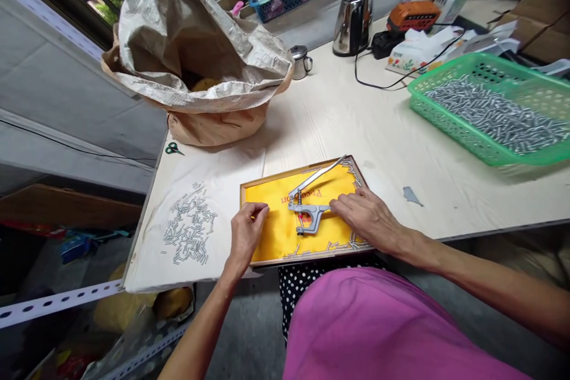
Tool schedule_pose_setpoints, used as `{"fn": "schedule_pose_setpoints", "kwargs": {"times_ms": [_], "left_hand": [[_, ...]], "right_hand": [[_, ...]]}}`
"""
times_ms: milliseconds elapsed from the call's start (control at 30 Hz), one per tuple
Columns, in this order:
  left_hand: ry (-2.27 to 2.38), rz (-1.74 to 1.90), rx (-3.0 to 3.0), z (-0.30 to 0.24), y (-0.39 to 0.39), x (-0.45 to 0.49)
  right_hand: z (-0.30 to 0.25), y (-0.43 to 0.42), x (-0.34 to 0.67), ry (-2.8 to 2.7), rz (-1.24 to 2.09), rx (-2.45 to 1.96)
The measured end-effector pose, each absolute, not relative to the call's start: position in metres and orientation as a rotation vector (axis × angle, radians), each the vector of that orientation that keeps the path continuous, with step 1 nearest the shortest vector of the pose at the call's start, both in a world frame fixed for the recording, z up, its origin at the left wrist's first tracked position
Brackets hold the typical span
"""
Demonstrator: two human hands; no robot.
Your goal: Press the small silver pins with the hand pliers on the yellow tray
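A framed tray with a yellow lining [271, 190] lies at the table's front edge. Over its middle are grey snap-fastener pliers [314, 217], their two handles spread wide apart. My right hand [371, 217] is closed around the end of the lower handle, at the tray's right side. By the tray's left edge, my left hand [247, 231] has thumb and fingertips pinched together; anything between them is too small to make out. Small silvery metal pins [345, 245] line the tray's right and front edges. To the left, a loose pile of similar pins [189, 225] rests on white cloth.
A large woven sack [218, 124] stands open at the back left, with small green-handled scissors [173, 149] near it. At the right is a green basket [472, 142] full of metal pins. Behind are a metal cup [300, 63], a kettle [353, 21] and an orange battery pack [413, 15].
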State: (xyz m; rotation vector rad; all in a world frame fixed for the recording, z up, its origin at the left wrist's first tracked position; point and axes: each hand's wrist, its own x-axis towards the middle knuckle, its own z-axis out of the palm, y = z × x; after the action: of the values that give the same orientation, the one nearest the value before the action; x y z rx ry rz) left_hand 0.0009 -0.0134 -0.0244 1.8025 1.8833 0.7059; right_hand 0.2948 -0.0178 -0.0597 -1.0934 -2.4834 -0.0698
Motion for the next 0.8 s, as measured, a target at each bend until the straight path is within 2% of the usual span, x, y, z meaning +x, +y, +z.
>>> {"fn": "schedule_pose_setpoints", "kwargs": {"times_ms": [267, 367, 567, 800], "left_hand": [[1.784, 0.533, 2.147, -0.06, -0.02, -0.002], [1.804, 0.636, 1.92, -0.052, -0.021, 0.002], [1.626, 0.84, 0.981, -0.035, -0.03, 0.024], [1.662, 0.845, 0.925, -0.043, -0.039, 0.046]], "right_hand": [[-0.063, -0.015, 0.297, -2.464, -0.064, -1.13], [-0.058, -0.015, 0.297, -2.459, -0.103, -1.115], [-0.05, -0.01, 0.287, -2.506, -0.244, -1.067], [-0.059, -0.008, 0.272, -2.545, -0.198, -1.018]]}}
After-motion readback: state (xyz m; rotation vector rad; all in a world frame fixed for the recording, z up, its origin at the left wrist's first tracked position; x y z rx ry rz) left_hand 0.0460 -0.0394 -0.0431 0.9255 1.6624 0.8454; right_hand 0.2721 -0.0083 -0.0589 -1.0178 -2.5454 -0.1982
